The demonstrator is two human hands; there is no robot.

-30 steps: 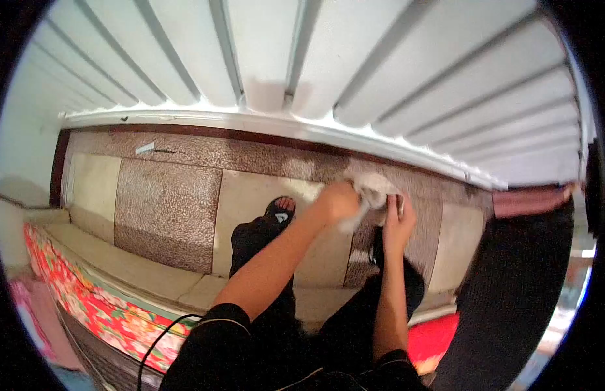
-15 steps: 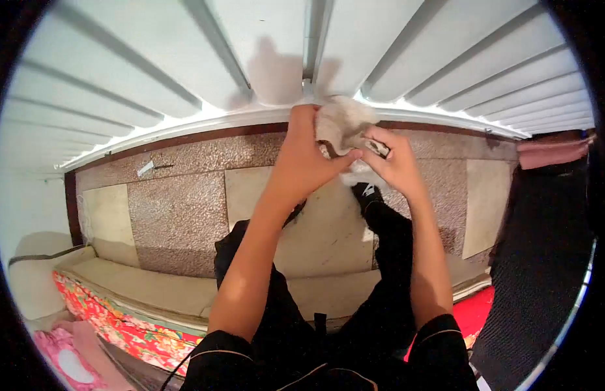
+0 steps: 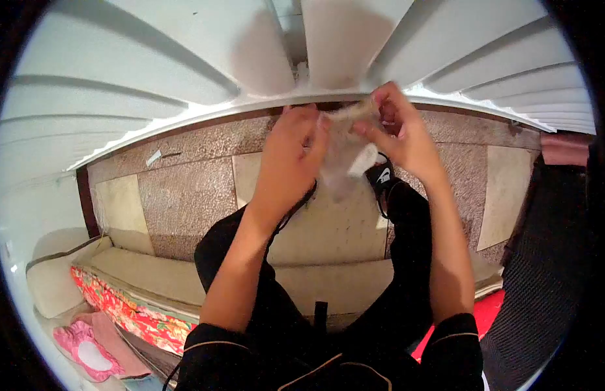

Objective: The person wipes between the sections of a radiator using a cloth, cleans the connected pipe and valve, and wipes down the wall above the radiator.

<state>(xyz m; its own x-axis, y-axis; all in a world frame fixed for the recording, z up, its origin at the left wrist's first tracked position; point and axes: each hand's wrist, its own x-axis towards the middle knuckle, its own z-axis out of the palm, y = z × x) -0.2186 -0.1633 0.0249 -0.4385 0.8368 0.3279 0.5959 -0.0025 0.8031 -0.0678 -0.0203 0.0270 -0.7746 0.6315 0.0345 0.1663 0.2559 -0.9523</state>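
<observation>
A pale, greyish-white cloth hangs between my two hands, its lower part smeared by motion, so I cannot make out what kind of item it is. My left hand pinches its upper left edge between thumb and fingers. On the other side, my right hand grips the upper right corner with bent fingers. A whiter patch shows at the cloth's lower right, just above my black sandal.
White ribbed panels rise in front of me. Below are brown pebbled and beige floor tiles. Beside me are a beige cushioned edge, red floral fabric, a pink item and a black mesh surface.
The cloth was bunched up near the panels; now it is stretched between my hands and hangs down. My hands have moved apart, the right one up and rightward. The view has shifted slightly.
</observation>
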